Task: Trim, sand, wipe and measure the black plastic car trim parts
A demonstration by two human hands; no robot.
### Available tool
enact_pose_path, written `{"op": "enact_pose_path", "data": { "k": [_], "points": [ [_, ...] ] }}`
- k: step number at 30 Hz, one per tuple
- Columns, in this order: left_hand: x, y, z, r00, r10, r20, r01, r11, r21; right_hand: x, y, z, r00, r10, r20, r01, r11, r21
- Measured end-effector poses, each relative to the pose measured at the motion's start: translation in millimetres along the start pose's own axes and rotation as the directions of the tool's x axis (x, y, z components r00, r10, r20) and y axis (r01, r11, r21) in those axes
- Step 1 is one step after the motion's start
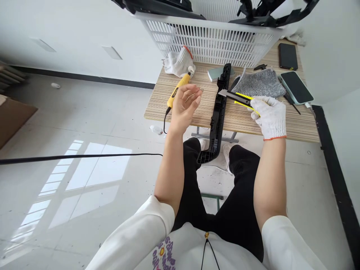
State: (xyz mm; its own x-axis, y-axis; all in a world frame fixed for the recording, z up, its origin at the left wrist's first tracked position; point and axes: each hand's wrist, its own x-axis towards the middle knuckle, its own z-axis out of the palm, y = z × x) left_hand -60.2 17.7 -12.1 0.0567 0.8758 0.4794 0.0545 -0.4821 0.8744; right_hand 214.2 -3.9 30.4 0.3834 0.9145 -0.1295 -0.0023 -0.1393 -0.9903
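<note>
My right hand [270, 114], in a white knit glove with an orange cuff edge, grips a yellow and black utility knife [241, 99]. Its blade points left, over a long black plastic part [218, 114]. That part lies across the table's front edge, its wider lower end reaching out above my legs. My left hand [184, 105] is bare and raised left of the part, apart from it, fingers loosely curved and thumb separate. A tiny glint shows at its fingertips; I cannot tell what it is. Just behind that hand lies a yellow corded pen-shaped tool [177, 90].
A white plastic basket [208, 41] with black parts stands at the table's [188, 119] back. A white glove [180, 63], a pale green block [216, 73], a grey cloth [261, 83], a phone [296, 88] and a black case [288, 56] lie around. A black cable [84, 156] crosses at left.
</note>
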Motion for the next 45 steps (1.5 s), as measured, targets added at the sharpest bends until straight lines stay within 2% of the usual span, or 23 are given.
{"op": "enact_pose_path", "data": {
  "k": [7, 9, 12, 15, 23, 27, 29, 38, 41, 45],
  "points": [
    [-0.2, -3.6, 2.2, 0.998, -0.004, -0.07, 0.004, 1.0, 0.001, -3.1, -1.0, 1.2, 0.999, -0.034, -0.001, 0.034, 0.999, -0.037],
    [-0.6, -1.7, 4.6, 0.994, -0.053, -0.094, 0.058, 0.997, 0.052, -3.5, -1.4, 1.7, 0.999, -0.041, 0.013, 0.042, 0.998, -0.042],
    [-2.0, 6.3, 10.7, 0.982, -0.148, -0.116, 0.162, 0.979, 0.126, -3.0, -1.3, 2.6, 0.998, -0.063, -0.029, 0.063, 0.998, -0.022],
    [-3.7, 17.3, 17.6, 0.982, -0.153, -0.112, 0.174, 0.963, 0.206, -1.7, -0.4, 3.2, 0.998, -0.065, -0.017, 0.064, 0.998, -0.025],
    [-8.4, 32.0, 21.4, 0.981, -0.173, 0.087, 0.126, 0.912, 0.389, 0.1, -0.1, 3.9, 0.998, -0.041, -0.057, 0.04, 0.999, -0.008],
    [-9.2, 36.7, 18.9, 0.95, -0.188, 0.25, 0.086, 0.925, 0.37, 0.6, 0.1, 3.5, 0.998, -0.03, -0.053, 0.029, 0.999, -0.02],
    [-9.3, 37.4, 18.7, 0.932, -0.211, 0.295, 0.094, 0.926, 0.366, 0.9, 0.9, 2.8, 0.998, -0.038, -0.044, 0.037, 0.999, -0.024],
    [-8.3, 36.5, 22.5, 0.929, -0.234, 0.285, 0.078, 0.881, 0.467, -1.4, 0.8, 1.4, 0.999, -0.033, 0.028, 0.034, 0.999, -0.035],
    [-7.8, 36.9, 22.8, 0.924, -0.245, 0.293, 0.077, 0.871, 0.485, -1.9, 0.2, 2.9, 0.998, -0.058, -0.009, 0.057, 0.998, -0.032],
    [-7.8, 37.3, 24.1, 0.921, -0.241, 0.307, 0.045, 0.847, 0.529, -2.4, -0.5, 4.2, 0.998, -0.055, 0.006, 0.056, 0.998, -0.035]
  ]
}}
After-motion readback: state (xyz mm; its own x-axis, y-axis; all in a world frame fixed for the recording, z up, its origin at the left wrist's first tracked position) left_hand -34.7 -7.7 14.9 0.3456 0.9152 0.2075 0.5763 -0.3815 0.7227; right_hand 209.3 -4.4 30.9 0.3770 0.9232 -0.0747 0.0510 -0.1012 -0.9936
